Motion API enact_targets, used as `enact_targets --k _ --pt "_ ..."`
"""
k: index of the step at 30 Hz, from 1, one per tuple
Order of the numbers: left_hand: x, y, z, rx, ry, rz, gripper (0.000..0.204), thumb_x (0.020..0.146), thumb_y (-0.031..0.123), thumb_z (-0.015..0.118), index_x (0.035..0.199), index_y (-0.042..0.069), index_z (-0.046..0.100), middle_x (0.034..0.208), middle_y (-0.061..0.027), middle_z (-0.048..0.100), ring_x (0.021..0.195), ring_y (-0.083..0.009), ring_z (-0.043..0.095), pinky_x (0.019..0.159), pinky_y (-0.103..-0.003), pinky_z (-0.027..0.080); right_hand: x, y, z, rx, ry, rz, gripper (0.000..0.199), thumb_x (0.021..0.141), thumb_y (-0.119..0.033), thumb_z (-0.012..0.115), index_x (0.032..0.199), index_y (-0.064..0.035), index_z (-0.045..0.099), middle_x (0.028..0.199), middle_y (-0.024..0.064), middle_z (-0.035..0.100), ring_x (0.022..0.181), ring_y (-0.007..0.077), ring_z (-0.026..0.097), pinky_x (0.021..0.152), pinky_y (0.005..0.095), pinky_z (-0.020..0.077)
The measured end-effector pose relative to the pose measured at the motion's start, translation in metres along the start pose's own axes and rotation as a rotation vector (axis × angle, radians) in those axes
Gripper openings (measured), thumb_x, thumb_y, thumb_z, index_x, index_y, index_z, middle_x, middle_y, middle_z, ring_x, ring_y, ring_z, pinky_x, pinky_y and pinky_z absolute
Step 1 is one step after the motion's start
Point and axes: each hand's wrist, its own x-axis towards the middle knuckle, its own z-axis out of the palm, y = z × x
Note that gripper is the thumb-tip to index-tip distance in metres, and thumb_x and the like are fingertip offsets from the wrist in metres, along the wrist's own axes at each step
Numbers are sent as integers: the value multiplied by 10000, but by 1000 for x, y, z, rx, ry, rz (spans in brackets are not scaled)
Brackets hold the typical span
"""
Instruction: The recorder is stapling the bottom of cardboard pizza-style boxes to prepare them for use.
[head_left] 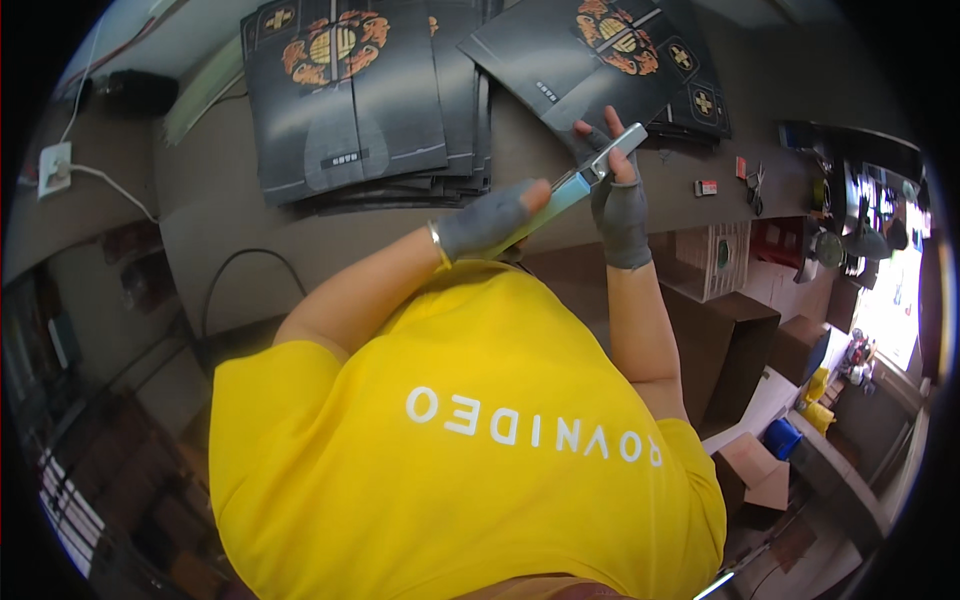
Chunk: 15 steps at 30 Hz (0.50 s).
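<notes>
From where I stand, the stapler (572,193) hangs between the person's two hands, in front of the chest and over the near side of the table (205,215). Its long axis runs slantwise: the pale blue-green end is low and to the left, close to the yellow shirt (470,360), while the silver metal end points away and right, toward the right-hand pile of black printed sheets (545,75). The left hand (487,220) is curled round the coloured end, thumb laid along it. The right hand (622,205) is nearer the metal end, half open, its thumb against the metal and other fingers spread beyond; whether those fingertips touch the sheets I cannot tell. The left pile of black sheets (300,130) lies farther from the metal end, beyond the left hand.
</notes>
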Motion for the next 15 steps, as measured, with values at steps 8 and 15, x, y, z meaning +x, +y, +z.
enact_targets --k 8,15 --pt "-20 2 -1 679 26 641 503 846 511 596 964 28 521 750 -173 541 689 -303 561 649 -340 431 -14 -1 18 5 156 -94 484 942 -98 501 1388 -35 326 1256 115 498 1143 229 524 950 325 434" --pt "-37 7 8 850 65 878 478 829 491 616 955 40 521 761 -180 569 677 -378 587 604 -367 446 -37 -5 17 -271 -139 11 381 965 -302 498 1143 20 598 1207 96 561 1103 168 531 934 297 416"
